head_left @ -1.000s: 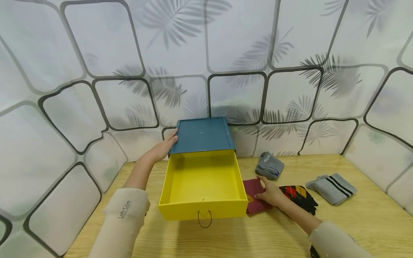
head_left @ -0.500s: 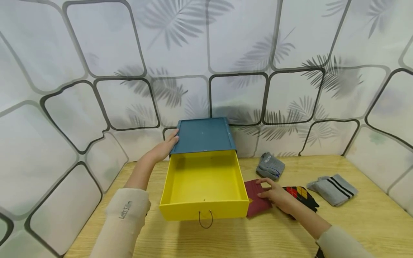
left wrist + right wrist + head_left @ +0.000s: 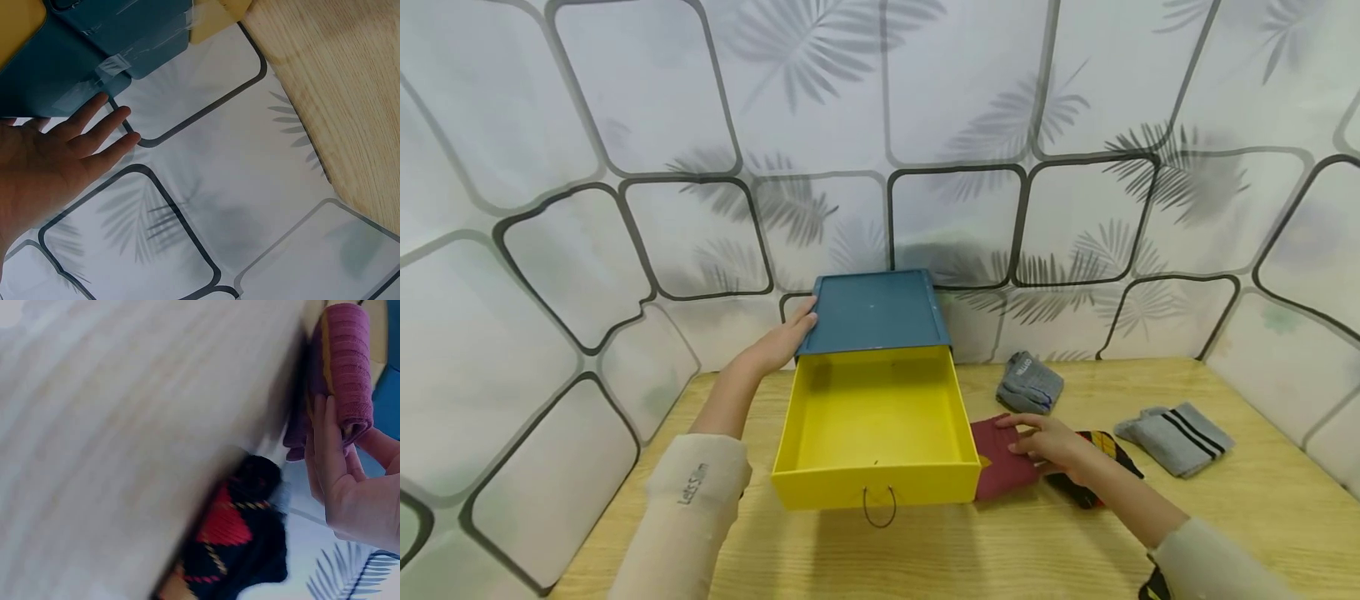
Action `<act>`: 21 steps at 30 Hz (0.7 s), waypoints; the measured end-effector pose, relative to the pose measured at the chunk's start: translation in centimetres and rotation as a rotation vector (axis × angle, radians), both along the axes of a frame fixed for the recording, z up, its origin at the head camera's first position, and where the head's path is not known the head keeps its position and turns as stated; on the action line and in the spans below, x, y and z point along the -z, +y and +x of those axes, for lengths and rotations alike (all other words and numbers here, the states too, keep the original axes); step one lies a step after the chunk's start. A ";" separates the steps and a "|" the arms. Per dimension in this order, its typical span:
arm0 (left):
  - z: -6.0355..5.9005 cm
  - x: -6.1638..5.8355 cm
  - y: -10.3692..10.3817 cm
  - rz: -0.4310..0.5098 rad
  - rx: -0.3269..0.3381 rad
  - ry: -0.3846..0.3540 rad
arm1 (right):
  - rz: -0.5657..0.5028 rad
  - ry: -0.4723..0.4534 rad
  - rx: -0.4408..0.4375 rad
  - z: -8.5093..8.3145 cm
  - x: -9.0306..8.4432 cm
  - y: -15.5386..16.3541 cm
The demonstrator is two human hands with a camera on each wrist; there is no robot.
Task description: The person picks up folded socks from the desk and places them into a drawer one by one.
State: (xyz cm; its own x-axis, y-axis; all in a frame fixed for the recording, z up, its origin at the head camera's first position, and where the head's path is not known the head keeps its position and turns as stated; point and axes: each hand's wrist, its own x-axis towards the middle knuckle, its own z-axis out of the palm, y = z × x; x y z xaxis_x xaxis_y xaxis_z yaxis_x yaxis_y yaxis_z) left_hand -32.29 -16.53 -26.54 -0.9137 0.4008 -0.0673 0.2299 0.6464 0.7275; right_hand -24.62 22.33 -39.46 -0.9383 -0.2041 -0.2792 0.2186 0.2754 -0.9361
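Observation:
In the head view, a blue box [image 3: 880, 312] stands at the back of the table with its yellow drawer [image 3: 876, 489] pulled out, nothing lying inside. My left hand [image 3: 781, 343] rests along the box's left side; the left wrist view shows its fingers [image 3: 94, 134] straight and spread. Right of the drawer, my right hand [image 3: 1054, 443] holds a folded maroon sock [image 3: 1000, 468] by its edge. The right wrist view shows this ribbed sock [image 3: 350, 362] between the fingers and the thumb, its mustard stripe visible. A black argyle sock [image 3: 1123, 454] lies partly hidden under the right forearm.
A dark grey folded sock [image 3: 1028, 385] lies behind the right hand, and a light grey sock with black stripes [image 3: 1176, 439] farther right. Part of another dark patterned piece [image 3: 1153, 585] shows beside the right sleeve. A patterned backdrop [image 3: 955, 225] rises behind the table.
My right hand has shifted slightly right, and the maroon sock's right side has moved with it. The forearm covers more of the argyle sock. Left hand, box and drawer stay put.

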 end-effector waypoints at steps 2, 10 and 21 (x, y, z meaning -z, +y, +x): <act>0.0 0.0 0.0 0.003 0.001 0.003 | -0.021 0.023 -0.010 0.1 -0.7 0.2; -0.1 0.1 0.1 -0.001 -0.002 0.008 | -0.015 0.107 -0.088 0.5 -5.1 1.2; 0.0 0.1 0.0 0.002 -0.008 -0.004 | 0.062 0.274 -0.107 2.5 -12.4 1.6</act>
State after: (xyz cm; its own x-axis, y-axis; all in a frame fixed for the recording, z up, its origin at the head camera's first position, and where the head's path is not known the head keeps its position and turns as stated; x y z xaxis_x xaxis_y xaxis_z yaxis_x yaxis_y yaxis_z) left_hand -32.29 -16.52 -26.60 -0.9168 0.3931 -0.0699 0.2219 0.6472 0.7293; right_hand -22.14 23.96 -27.06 -0.9545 -0.2962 -0.0336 -0.0730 0.3415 -0.9371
